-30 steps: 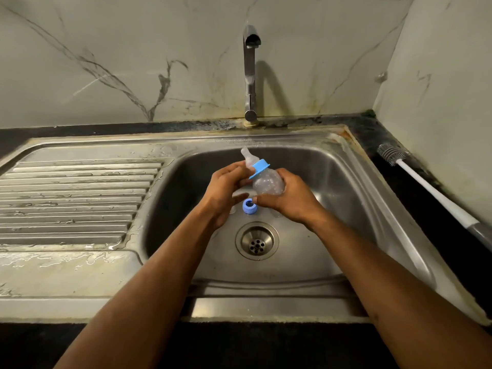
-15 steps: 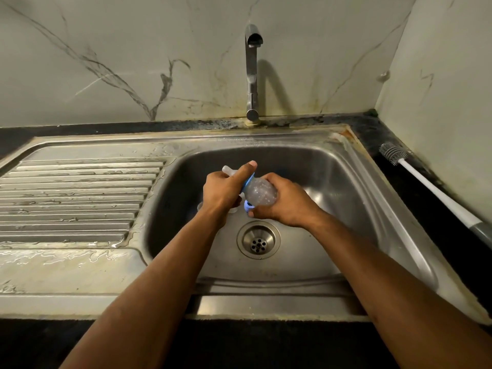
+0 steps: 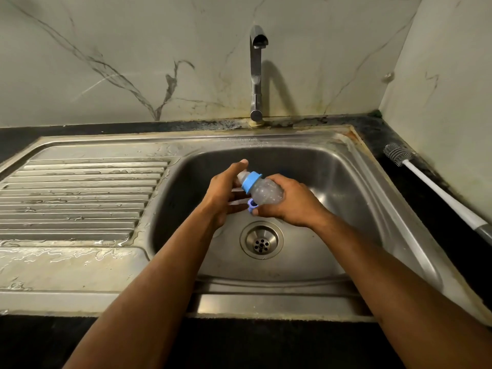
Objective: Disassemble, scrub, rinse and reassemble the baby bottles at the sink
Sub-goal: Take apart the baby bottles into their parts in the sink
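The ribbed drainboard fills the left of the steel unit, with water streaks lying on the flat strip in front of it. Next comes the basin, and both forearms reach into it from the near edge.

The left hand is held over the basin with its fingers fairly straight and its thumb raised, palm turned toward the teat; it seems to touch the teat end, though the contact is hard to make out, and it is not curled around anything. The bottle lies tilted nearly on its side above the basin floor, teat pointing left, with a blue collar between teat and clear body. The right hand grips the body, fingers wrapped around its far end. A small blue ring shows just under the bottle beside the right thumb. The drain sits below and in front of the hands.

The tap rises behind the basin at the wall, with no water visible at its spout. At the far right a brush with a white handle lies on the dark counter, bristles toward the wall.
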